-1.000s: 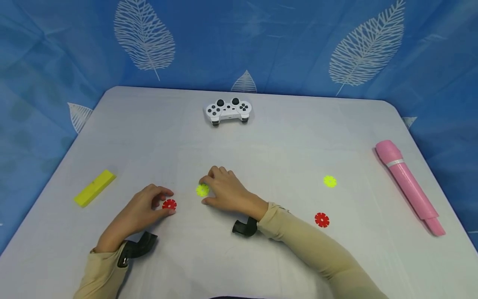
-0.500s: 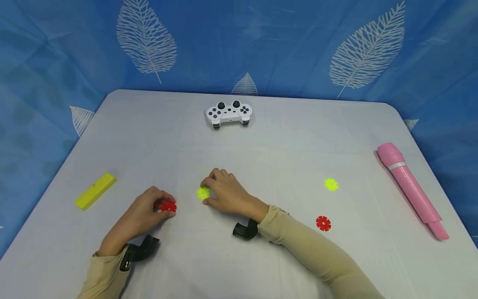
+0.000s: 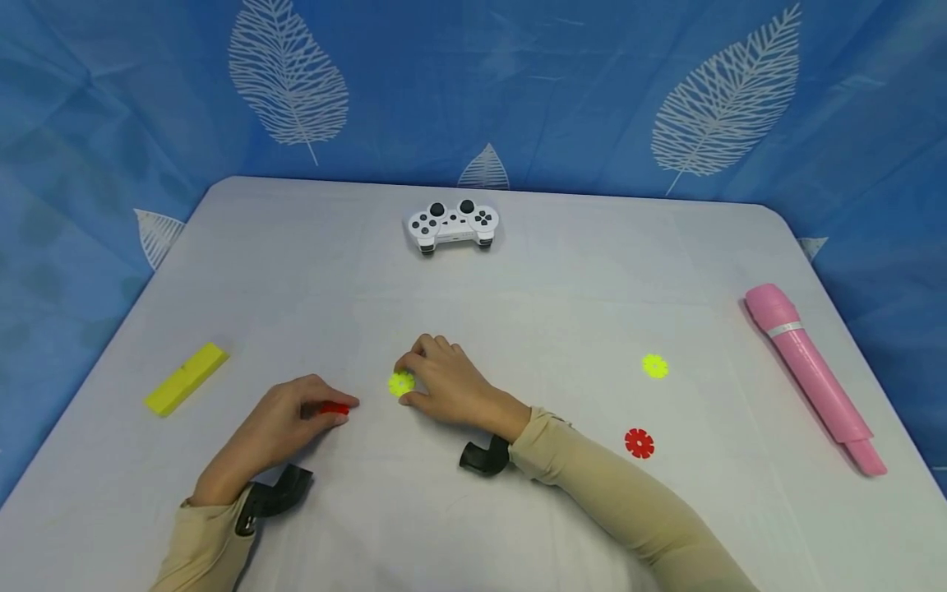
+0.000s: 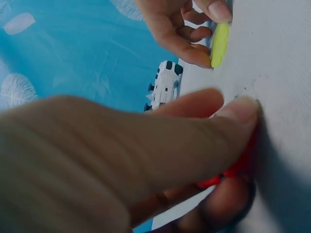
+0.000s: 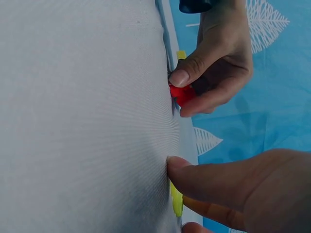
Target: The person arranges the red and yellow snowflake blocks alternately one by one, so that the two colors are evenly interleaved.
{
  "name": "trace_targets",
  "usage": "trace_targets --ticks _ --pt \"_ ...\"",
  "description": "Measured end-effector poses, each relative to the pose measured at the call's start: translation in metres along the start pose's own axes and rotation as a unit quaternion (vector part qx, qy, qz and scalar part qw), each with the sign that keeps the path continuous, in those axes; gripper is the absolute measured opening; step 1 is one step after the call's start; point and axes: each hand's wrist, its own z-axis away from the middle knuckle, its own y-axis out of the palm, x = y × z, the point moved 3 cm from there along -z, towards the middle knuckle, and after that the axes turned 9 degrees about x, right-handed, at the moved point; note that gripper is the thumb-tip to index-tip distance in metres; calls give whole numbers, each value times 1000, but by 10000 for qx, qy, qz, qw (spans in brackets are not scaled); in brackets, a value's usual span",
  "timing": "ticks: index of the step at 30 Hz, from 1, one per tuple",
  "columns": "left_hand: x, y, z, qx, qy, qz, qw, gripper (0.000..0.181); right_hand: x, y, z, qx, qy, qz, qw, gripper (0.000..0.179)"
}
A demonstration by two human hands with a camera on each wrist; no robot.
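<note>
My left hand point(image 3: 281, 421) holds a red interlocking disc point(image 3: 334, 408), a flower shape with notched edges. It stands tilted between thumb and fingers, mostly covered by them; part of its red face point(image 5: 183, 96) shows in the right wrist view. To the right, my right hand point(image 3: 455, 385) pinches a yellow-green interlocking disc point(image 3: 400, 384) at its edges, index finger on the far side and thumb on the near side. Seen from the left wrist, that yellow-green disc point(image 4: 220, 44) sits edge-on at the white tabletop. A short gap separates the two hands.
Another yellow-green disc point(image 3: 654, 367) and another red disc point(image 3: 639, 443) lie right of centre. A yellow block point(image 3: 187, 380) is at the left, a white game controller point(image 3: 454, 226) at the back, and a pink folding umbrella-like object point(image 3: 814, 374) along the right.
The red disc, earlier lying face up between the left fingers, is now gripped and tipped on edge. The left index finger has extended to the right. The right hand stays in place.
</note>
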Motion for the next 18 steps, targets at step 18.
trace_targets --ticks 18 --pt "0 -2 0 285 -279 188 9990 34 0 0 0 -102 -77 37 9999 36"
